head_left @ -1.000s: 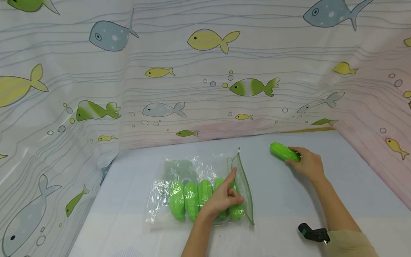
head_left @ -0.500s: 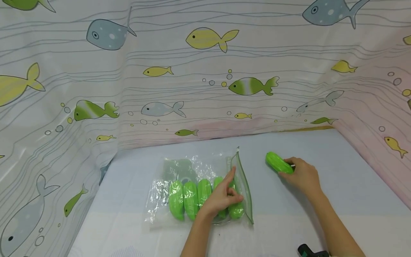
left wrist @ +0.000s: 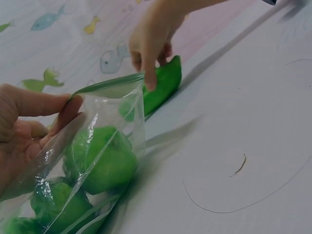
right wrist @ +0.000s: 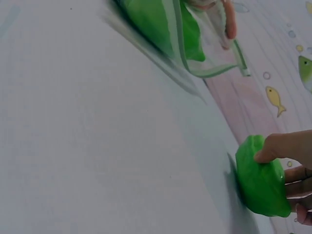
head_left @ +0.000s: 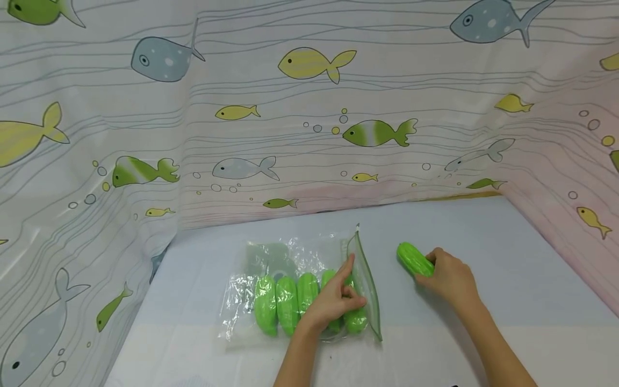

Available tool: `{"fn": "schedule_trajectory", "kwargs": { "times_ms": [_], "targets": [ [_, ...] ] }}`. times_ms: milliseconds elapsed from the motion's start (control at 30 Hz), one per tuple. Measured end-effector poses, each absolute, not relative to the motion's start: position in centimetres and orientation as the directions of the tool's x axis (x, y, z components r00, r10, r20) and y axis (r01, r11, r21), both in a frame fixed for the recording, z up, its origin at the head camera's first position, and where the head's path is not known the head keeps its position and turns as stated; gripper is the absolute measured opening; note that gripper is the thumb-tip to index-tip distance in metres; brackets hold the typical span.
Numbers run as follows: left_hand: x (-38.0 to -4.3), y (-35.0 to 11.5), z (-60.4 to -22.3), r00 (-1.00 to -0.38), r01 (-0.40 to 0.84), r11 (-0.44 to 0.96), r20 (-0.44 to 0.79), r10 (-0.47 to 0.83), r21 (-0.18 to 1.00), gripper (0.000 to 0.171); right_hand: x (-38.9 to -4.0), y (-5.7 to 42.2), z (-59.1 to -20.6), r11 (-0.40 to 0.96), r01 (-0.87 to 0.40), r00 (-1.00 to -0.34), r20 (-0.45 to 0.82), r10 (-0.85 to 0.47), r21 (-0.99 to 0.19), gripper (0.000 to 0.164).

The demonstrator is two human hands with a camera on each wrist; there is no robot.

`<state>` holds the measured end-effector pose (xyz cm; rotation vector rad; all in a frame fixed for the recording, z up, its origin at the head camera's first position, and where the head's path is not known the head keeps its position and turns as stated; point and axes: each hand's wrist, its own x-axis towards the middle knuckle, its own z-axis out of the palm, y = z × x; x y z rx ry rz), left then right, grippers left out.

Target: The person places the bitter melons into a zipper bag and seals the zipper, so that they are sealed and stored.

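Note:
A clear zip bag (head_left: 236, 317) lies on the table, its green-edged mouth facing right. Inside it several bright green cucumbers (head_left: 265, 305) lie side by side. My left hand (head_left: 333, 298) is over the mouth end; in the left wrist view its thumb and finger pinch the green zip edge (left wrist: 109, 83), which stands raised. To the right of the bag, my right hand (head_left: 450, 274) grips another ridged green cucumber (head_left: 414, 259) by its near end. This cucumber is apart from the bag and low over the table; contact with the table is unclear.
A white and pale blue cloth covers the table (head_left: 377, 355). Behind and at both sides hangs a curtain (head_left: 309, 145) printed with fish. In the left wrist view, a thin dark strand (left wrist: 224, 212) lies on the cloth.
My right hand has brought its cucumber closer to me and slightly left, nearer the bag mouth. The left hand and the bag stay in place.

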<state>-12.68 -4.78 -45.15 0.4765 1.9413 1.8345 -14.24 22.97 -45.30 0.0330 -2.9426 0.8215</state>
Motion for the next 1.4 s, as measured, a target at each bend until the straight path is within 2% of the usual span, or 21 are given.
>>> {"fn": "schedule_trajectory", "kwargs": {
  "times_ms": [433, 733, 967, 1400],
  "targets": [
    [-12.8, -4.7, -44.8, -0.856, -0.046, 0.066, -0.073, 0.512, 0.997, 0.097, -13.6, 22.4, -44.9, 0.86, -0.04, -0.996, 0.092, 0.008, -0.509, 0.048],
    [-12.5, -4.6, -45.0, -0.851, -0.051, 0.049, -0.069, 0.52, 0.998, 0.097, -12.7, 21.8, -45.5, 0.833, -0.071, -0.989, 0.148, 0.013, -0.548, 0.047],
    [-12.4, -4.7, -45.1, -0.849, -0.049, 0.048, -0.067, 0.523, 0.998, 0.098, -11.9, 20.8, -44.2, 0.821, -0.105, -0.984, 0.181, -0.003, -0.561, 0.044],
    [-12.5, -4.8, -44.9, -0.854, -0.054, 0.039, -0.066, 0.517, 0.998, 0.097, -10.4, 17.5, -41.6, 0.78, -0.12, -0.993, 0.083, -0.087, -0.615, 0.046]
  ]
}}
